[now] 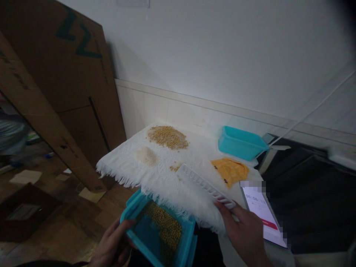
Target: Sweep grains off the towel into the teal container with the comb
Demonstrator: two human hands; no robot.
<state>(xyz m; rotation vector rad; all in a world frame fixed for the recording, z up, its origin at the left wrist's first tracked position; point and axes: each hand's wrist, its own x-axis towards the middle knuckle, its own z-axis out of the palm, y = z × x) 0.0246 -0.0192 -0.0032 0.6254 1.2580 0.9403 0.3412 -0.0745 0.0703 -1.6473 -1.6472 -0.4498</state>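
Observation:
My left hand (pixel 112 239) grips the near left rim of a blue plastic bin (pixel 151 237), which sits below the table's front edge. Yellow beans (pixel 169 224) lie along the bin's right side. My right hand (pixel 244 228) is closed on the near end of a white slotted plastic piece (pixel 204 184). Its far end reaches over the white fringed cloth (pixel 164 181), beside a few scattered beans (pixel 175 168). Farther back on the cloth are a pile of beans (pixel 168 136) mixed with pale grains and a small heap of white grains (pixel 147 156).
A turquoise container (pixel 240 142) stands at the back right by the wall. In front of it lie a yellow-orange cloth (pixel 230 170) and a phone (pixel 263 211) with a lit screen. A large cardboard box (pixel 78 81) leans at the left. Cardboard scraps lie on the floor.

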